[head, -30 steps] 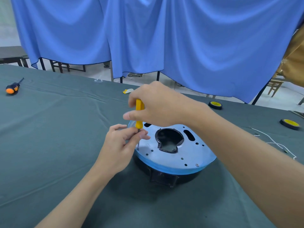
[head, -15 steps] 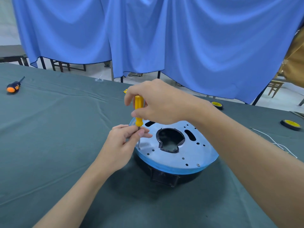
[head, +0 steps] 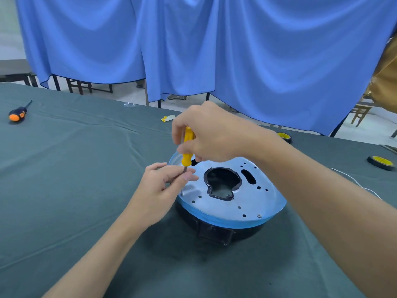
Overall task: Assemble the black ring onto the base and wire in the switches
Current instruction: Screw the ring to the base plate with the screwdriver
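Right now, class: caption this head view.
Right hand grips yellow screwdriver upright on blue plate; left hand pinches its shaft.

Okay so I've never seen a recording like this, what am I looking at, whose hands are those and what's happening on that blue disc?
No robot here: a camera on a person's head looks down at their own hands. The right hand grips a yellow screwdriver upright, tip at a hole in the blue round plate, which sits on a black housing. The left hand pinches its metal shaft. On the grey-green cloth lie an orange screwdriver, two yellow-and-black discs and a white wire.
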